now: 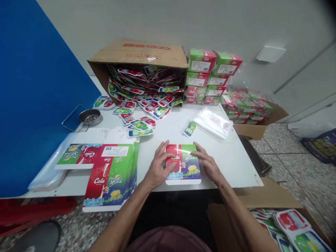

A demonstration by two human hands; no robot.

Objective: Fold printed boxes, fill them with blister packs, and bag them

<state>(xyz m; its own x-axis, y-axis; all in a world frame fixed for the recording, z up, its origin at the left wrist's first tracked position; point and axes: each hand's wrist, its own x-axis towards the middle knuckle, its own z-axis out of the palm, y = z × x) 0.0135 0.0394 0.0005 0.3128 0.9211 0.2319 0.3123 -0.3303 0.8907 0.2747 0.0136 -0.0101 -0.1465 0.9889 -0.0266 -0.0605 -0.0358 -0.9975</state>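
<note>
A printed Cola and Sprite carton (187,170), red on one side and green on the other, lies between my hands at the front edge of the white table. My left hand (159,166) grips its left side, with thumb and fingers over the printed face. On the opposite side my right hand (208,162) has its fingers on the upper right edge. The carton's underside is hidden. To the left lies a stack of flat, unfolded cartons (115,175) with the same print. One small green and blue sachet (189,128) rests behind the carton in hand.
An open cardboard box (139,52) spills bottle-shaped sachets onto the table (168,133). Wrapped finished cartons (202,66) are stacked at the back. Clear plastic bags (214,123) lie right, a metal dish (91,117) left. Boxes of goods stand on the floor at right.
</note>
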